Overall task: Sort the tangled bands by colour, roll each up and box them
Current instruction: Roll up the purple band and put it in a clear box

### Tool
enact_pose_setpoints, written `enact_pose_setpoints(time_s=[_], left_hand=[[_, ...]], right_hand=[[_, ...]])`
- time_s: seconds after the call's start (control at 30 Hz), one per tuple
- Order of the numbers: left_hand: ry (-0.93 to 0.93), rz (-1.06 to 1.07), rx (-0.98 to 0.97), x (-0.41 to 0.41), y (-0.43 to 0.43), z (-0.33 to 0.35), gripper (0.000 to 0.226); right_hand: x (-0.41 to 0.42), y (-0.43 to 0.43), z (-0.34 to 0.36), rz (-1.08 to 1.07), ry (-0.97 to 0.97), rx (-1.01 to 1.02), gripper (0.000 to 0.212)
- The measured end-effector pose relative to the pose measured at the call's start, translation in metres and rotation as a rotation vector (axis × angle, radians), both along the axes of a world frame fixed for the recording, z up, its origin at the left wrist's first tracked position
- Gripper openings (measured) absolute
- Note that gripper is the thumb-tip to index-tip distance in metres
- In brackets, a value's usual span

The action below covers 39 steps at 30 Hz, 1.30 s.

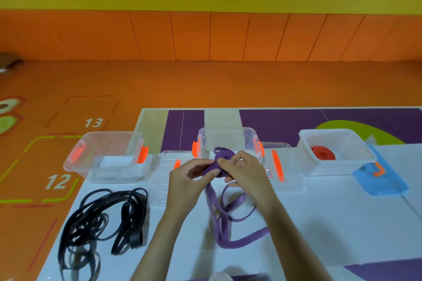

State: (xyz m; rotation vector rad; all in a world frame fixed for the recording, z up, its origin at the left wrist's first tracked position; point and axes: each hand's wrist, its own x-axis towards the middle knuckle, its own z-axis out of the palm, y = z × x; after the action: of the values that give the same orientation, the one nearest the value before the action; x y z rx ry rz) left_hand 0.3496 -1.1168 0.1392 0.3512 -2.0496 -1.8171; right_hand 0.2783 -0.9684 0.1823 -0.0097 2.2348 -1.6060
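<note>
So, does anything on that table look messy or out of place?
The black bands lie in a loose tangle near the table's left edge, not yet rolled. The left clear box seems to overhang that edge.

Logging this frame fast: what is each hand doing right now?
Left hand: pinches the partly rolled purple band.
Right hand: grips the same band's coil.

White table (319,223), black bands (102,219) left, purple band (242,240) centre, clear boxes (114,173) and lids (285,166) behind
</note>
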Motion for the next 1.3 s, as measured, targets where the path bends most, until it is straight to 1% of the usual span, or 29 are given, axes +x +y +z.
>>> enact_pose_setpoints(time_s=[0.07, 0.17, 0.27, 0.37, 0.5, 0.57, 0.63, 0.7, 0.73, 0.87, 0.97, 1.03, 1.1, 1.2, 1.27, 1.3], left_hand=[[0.020, 0.000, -0.012, 0.000, 0.002, -0.002, 0.023], [0.028, 0.031, -0.013, 0.001, 0.005, -0.005, 0.022], [0.006, 0.028, -0.072, -0.002, 0.004, -0.001, 0.020], [0.011, 0.000, -0.140, -0.007, 0.002, 0.004, 0.021], [0.043, 0.021, -0.179, -0.006, 0.011, 0.003, 0.026], [0.057, 0.070, -0.154, -0.004, 0.016, 0.001, 0.028], [0.063, 0.103, -0.119, -0.004, 0.018, 0.000, 0.028], [0.065, 0.107, -0.131, -0.005, 0.016, 0.000, 0.028], [0.060, 0.104, -0.150, -0.005, 0.014, 0.000, 0.028], [0.036, 0.067, -0.272, -0.001, 0.006, 0.007, 0.028], [0.086, 0.039, -0.375, 0.000, 0.007, 0.012, 0.027], [0.116, 0.046, -0.377, 0.000, 0.008, 0.015, 0.028], [0.136, 0.056, -0.325, 0.000, 0.008, 0.016, 0.028], [0.136, 0.075, -0.154, 0.003, 0.010, 0.013, 0.027], [0.102, 0.074, -0.030, 0.004, 0.010, 0.013, 0.027], [0.082, 0.060, -0.001, 0.004, 0.008, 0.013, 0.028]], right_hand=[[0.000, 0.001, -0.002, -0.024, 0.034, -0.020, 0.043], [-0.001, 0.000, -0.006, -0.021, -0.014, -0.081, 0.042], [-0.001, 0.000, -0.010, -0.040, -0.162, -0.196, 0.039], [0.002, 0.002, -0.012, -0.070, -0.347, -0.401, 0.033], [0.007, 0.003, -0.010, -0.117, -0.545, -0.565, 0.015], [0.010, 0.003, -0.007, -0.134, -0.631, -0.625, 0.017], [0.012, 0.003, -0.006, -0.132, -0.676, -0.664, 0.023], [0.013, 0.004, -0.008, -0.121, -0.659, -0.653, 0.026], [0.014, 0.005, -0.009, -0.110, -0.613, -0.621, 0.027], [0.012, 0.012, -0.002, -0.026, -0.301, -0.381, 0.028], [0.012, 0.014, 0.005, 0.007, -0.213, -0.323, 0.028], [0.013, 0.011, 0.008, -0.008, -0.210, -0.342, 0.026], [0.013, 0.008, 0.008, -0.027, -0.237, -0.382, 0.025], [0.014, 0.002, 0.007, -0.048, -0.385, -0.475, 0.029], [0.016, -0.001, 0.004, -0.057, -0.441, -0.465, 0.032], [0.017, -0.001, 0.003, -0.051, -0.424, -0.429, 0.033]])
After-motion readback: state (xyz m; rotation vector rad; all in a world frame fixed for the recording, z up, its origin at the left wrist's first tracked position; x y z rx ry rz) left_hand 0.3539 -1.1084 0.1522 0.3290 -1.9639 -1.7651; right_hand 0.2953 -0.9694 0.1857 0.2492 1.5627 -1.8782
